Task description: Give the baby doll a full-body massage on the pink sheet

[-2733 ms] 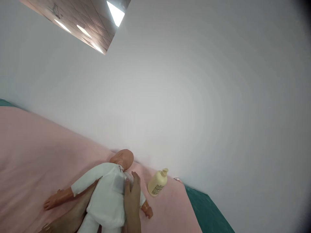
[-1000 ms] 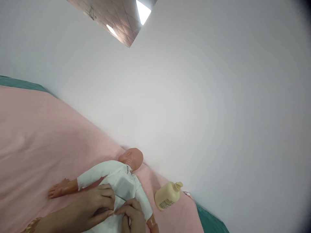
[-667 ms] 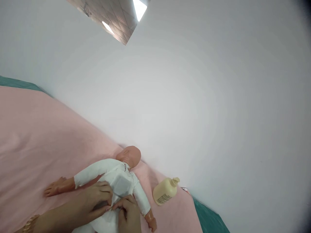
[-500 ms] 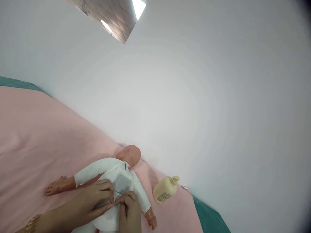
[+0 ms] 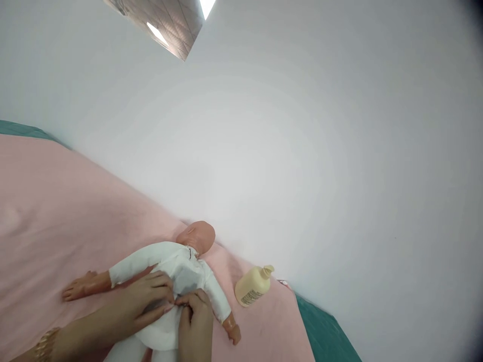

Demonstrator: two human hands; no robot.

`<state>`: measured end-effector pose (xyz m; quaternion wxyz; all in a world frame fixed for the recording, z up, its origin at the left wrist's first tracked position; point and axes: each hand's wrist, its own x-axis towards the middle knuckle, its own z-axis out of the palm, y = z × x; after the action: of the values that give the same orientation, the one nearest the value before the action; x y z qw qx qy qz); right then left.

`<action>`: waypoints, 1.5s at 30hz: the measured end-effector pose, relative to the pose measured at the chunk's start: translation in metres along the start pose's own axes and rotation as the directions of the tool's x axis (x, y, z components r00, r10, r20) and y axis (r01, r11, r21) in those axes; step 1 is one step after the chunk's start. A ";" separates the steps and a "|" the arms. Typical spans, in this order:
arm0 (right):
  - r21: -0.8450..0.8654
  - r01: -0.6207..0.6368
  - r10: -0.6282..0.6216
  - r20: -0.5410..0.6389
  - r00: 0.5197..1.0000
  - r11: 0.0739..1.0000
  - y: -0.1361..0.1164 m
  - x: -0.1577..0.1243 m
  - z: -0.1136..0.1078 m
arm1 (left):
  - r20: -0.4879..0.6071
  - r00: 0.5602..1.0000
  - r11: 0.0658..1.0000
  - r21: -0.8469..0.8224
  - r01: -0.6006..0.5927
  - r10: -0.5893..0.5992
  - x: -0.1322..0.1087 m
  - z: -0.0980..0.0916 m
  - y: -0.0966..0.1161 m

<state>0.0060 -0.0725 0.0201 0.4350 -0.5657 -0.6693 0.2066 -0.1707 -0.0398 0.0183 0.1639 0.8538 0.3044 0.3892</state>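
A baby doll (image 5: 199, 236) with a white cloth body lies on its back on the pink sheet, arms spread to both sides. On its chest is a greyish square patch (image 5: 186, 279). My left hand (image 5: 151, 299), a gold bracelet (image 5: 47, 344) at its wrist, rests on the doll's belly with thumb and fingers pinched. My right hand (image 5: 196, 314) pinches right beside it, and the fingertips of both nearly meet just below the patch. Whatever lies between the fingers is too small and covered to make out.
A yellow pump bottle (image 5: 252, 286) stands on the pink sheet (image 5: 75, 201) to the right of the doll. Green cloth (image 5: 326, 327) shows past the sheet's edge. A pale wall (image 5: 302, 151) rises behind, with a mirror-like panel (image 5: 173, 25) at the top.
The view has shifted slightly, so everything sits a little further left and up. Both hands stay pinched together at the doll's belly; a thin dark line seen between them earlier is less visible.
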 end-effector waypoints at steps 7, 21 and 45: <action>0.072 -0.099 0.109 -0.144 0.984 0.992 -0.018 0.029 -0.012 | -0.161 0.975 0.988 -0.019 0.151 -0.152 0.035 0.004 -0.010; -0.043 -0.050 0.043 -0.152 0.987 0.998 0.010 0.044 0.011 | -0.127 0.986 0.992 0.065 0.112 -0.103 0.040 0.023 -0.019; -0.099 -0.022 0.020 -0.022 1.000 0.995 -0.001 0.040 0.012 | -0.297 0.951 0.977 0.167 0.135 -0.081 0.034 0.038 -0.034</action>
<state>-0.0038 -0.0328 0.0288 0.4111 -0.5960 -0.6681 0.1716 -0.1374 0.0071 -0.0046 0.0586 0.7814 0.4063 0.4699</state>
